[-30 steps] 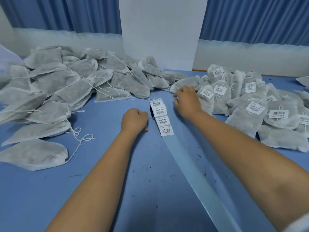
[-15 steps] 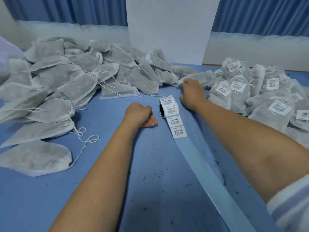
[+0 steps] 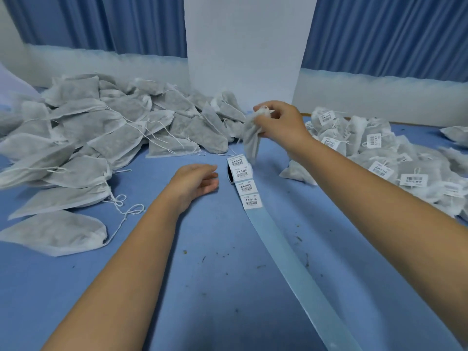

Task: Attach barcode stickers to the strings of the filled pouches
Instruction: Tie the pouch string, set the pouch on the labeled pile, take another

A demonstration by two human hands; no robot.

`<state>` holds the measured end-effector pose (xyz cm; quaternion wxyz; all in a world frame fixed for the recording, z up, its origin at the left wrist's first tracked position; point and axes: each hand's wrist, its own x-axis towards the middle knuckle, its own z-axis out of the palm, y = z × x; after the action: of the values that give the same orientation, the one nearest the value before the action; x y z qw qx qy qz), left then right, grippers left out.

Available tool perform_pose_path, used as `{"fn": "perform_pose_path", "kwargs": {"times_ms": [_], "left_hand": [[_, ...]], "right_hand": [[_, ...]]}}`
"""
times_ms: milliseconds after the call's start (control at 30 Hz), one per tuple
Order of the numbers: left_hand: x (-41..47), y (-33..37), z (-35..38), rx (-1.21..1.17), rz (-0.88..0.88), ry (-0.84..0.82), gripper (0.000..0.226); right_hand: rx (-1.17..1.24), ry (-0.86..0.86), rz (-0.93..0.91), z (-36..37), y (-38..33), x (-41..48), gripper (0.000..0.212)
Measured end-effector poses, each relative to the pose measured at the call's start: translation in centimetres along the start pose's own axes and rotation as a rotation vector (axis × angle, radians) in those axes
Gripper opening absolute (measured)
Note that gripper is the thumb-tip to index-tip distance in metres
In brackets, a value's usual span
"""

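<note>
Right hand (image 3: 281, 122) is raised over the blue table (image 3: 202, 287), thumb and fingers curling round the gathered neck of one pouch (image 3: 252, 144). The pouch is hanging limp below the grip: white, thin non-woven fabric, greyish fill showing through, bottom end dangling just above the sticker roll (image 3: 240, 171). I cannot tell where its string is lying.

Left hand (image 3: 195, 181) is resting on the table just left of the roll, fingers loosely extended, holding nothing.

The roll is sitting at table centre, feeding out white barcode stickers with black bars and small print; four are showing in a row. Past the last one, the bare pale-blue backing strip (image 3: 291, 262) is trailing toward the near edge.

Unlabelled pouches (image 3: 101, 127) are heaping at left, flat and grey-white, white drawstrings straggling loose over the cloth. Labelled pouches (image 3: 379, 153) are piling at right, each one visible carrying a barcode sticker near its neck.

Dark flecks are scattering across the table near the strip. Blue curtains (image 3: 114, 21) are hanging behind, a white panel (image 3: 245, 46) standing between them.
</note>
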<state>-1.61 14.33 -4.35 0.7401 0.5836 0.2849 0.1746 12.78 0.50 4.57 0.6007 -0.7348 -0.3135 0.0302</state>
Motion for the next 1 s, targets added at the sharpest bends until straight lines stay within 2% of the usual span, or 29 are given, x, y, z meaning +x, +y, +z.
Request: {"fn": "perform_pose_path", "kwargs": {"times_ms": [67,133,267,367,467,600,667,800,867,933,1000], "left_hand": [[-1.3,0.0,0.0,0.075,0.086,-0.005,0.009],[-2.7,0.3,0.5,0.192,0.254,0.027,0.013],[-5.6,1.3,2.2,0.337,0.609,-0.009,0.045],[-6.8,1.1,3.0,0.469,0.767,-0.041,0.047],[-7.1,0.7,3.0,0.485,0.808,-0.069,0.039],[-7.2,0.8,3.2,0.520,0.834,-0.039,0.040],[-7.3,0.9,3.5,0.548,0.907,0.009,0.036],[-7.7,1.4,3.7,0.625,1.068,0.133,0.037],[-8.0,1.8,3.5,0.664,1.112,0.175,0.041],[-8.2,1.9,3.2,0.726,1.117,0.178,0.048],[-8.3,1.8,2.7,0.804,1.085,0.160,0.049]], "right_hand": [[0.054,-0.066,-0.007,-0.4,-1.0,-2.5,0.024],[0.082,-0.097,-0.028,-0.6,-1.5,-4.8,0.026],[0.234,-0.088,-0.010,-0.1,-1.8,-8.7,0.019],[0.306,-0.125,0.036,0.4,-1.3,-10.8,0.016],[0.315,-0.164,0.003,0.1,-0.4,-12.3,0.018],[0.379,-0.179,-0.117,-0.6,0.1,-13.2,0.032],[0.298,-0.094,-0.184,-0.6,0.5,-13.3,0.030],[0.203,0.070,-0.257,-0.8,1.3,-13.1,0.013],[0.135,0.103,-0.291,-1.0,1.4,-13.1,0.010],[0.040,0.114,-0.319,-1.1,1.7,-13.1,0.016],[-0.058,0.066,-0.321,-1.2,2.0,-13.2,0.020]]}}
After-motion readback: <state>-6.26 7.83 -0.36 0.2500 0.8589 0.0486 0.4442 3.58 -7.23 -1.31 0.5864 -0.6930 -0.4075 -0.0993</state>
